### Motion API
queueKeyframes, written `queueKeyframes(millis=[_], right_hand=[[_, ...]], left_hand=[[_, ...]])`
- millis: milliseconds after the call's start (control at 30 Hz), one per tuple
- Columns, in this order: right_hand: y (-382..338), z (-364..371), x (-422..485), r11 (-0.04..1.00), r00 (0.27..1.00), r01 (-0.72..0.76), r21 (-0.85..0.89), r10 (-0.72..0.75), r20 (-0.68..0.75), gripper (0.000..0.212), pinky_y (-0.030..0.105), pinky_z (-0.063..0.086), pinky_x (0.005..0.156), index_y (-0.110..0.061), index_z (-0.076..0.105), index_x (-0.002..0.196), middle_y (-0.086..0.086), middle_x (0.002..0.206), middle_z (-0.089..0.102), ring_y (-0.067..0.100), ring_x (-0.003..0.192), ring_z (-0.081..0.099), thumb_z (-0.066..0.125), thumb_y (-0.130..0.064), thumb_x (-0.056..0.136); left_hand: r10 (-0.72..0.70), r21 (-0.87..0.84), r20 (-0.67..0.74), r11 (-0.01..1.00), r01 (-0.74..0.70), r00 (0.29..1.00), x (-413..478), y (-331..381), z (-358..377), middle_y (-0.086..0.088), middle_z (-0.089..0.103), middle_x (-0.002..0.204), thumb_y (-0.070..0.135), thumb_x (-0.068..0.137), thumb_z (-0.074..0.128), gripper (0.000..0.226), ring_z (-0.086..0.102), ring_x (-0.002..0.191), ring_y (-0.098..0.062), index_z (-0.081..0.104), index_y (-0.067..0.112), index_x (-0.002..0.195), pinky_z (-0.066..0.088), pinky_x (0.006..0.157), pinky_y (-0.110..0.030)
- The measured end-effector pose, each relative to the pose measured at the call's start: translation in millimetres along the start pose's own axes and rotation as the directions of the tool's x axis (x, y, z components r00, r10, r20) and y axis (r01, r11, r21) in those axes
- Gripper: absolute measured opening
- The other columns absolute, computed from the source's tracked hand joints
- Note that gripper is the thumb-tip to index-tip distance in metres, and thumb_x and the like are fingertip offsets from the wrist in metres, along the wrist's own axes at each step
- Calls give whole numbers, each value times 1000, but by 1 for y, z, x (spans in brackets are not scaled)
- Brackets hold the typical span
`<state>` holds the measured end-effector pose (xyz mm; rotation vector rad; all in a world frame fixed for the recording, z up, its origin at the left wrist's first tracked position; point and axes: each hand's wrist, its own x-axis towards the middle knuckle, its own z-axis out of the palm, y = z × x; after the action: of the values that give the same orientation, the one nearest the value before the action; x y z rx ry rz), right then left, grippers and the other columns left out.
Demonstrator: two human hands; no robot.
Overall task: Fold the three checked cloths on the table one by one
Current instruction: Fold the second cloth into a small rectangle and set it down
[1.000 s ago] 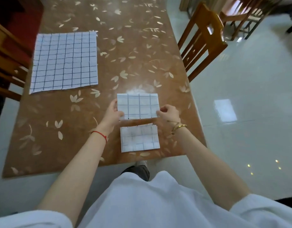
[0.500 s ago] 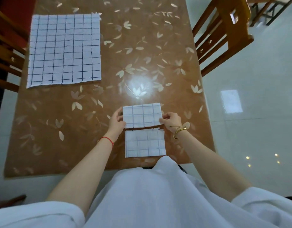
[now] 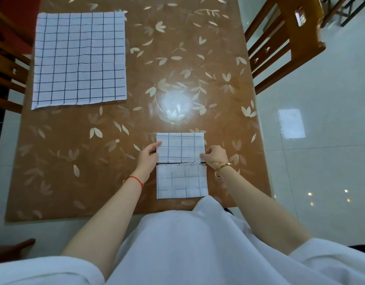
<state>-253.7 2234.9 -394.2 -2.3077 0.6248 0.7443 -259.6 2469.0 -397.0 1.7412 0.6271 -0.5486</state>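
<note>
- Closed up since a second ago: folded checked cloth (image 3: pixel 180 148) brought down and nearer to second folded cloth (image 3: pixel 181 181), leaving only a thin dark sliver between their facing edges.
- Also tilted since then: view now shows more of the far desk (image 3: pixel 74 153).
- Pinching the left edge of the folded checked cloth with left hand (image 3: pixel 147 156), thumb on top.
- Pinching the right edge of the same cloth with right hand (image 3: pixel 215 156), fingers (image 3: pixel 205 156) curled round the edge.
- Cannot tell whether the held cloth lies flat on the desk or sits just above it.
- Second folded cloth lying flat at the near edge of the desk, right in front of the torso, between the two forearms; near right corner meeting the white garment (image 3: pixel 187 243).
- Unfolded checked cloth (image 3: pixel 79 58) spread flat at the far left of the desk, well apart from both hands.
- Red string (image 3: pixel 135 178) on the left wrist, gold bangle (image 3: pixel 222 167) on the right.
- Wooden chair (image 3: pixel 284 38) beside the right edge of the desk, another chair (image 3: pixel 4 58) partly in view at the left edge.
- Glossy tiled floor (image 3: pixel 321 151) to the right.
</note>
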Motion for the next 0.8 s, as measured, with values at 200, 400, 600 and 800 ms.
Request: queueKeyframes(millis=[200,400,600,800], right_hand=[[4,-2,-1,1000,1000,-5,-30,5,-13,28,23,30,46,-14,44,64,-2,57,43,13,51,39,61,-20,84],[7,0,-2,999,999,35,6,-35,-30,21,27,41,56,-9,56,75,6,69,55,18,62,48,56,-25,89],[8,8,-2,998,998,26,60,-23,-52,17,29,47,64,-6,64,90,5,79,60,19,72,54,53,-20,91],[10,11,-6,994,995,15,108,-5,-95,16,29,49,72,-9,62,102,2,92,59,18,85,56,60,-16,89]], left_hand=[[-9,-47,-16,999,8,1000,-6,2,2,2,57,124,-7,96,45,43,54,118,-17,60,12,132,53,96,-33],[-10,5,7,1000,10,1000,-9,4,-6,-2,59,135,-7,97,41,47,51,128,-18,58,12,136,43,111,-41],[-22,29,-5,999,22,1000,-15,5,-11,-5,50,146,-2,100,40,43,43,138,-23,59,13,135,38,114,-44],[-16,24,-3,1000,17,1000,-19,5,-11,-6,43,151,-4,100,40,44,37,142,-25,56,11,138,35,116,-44]])
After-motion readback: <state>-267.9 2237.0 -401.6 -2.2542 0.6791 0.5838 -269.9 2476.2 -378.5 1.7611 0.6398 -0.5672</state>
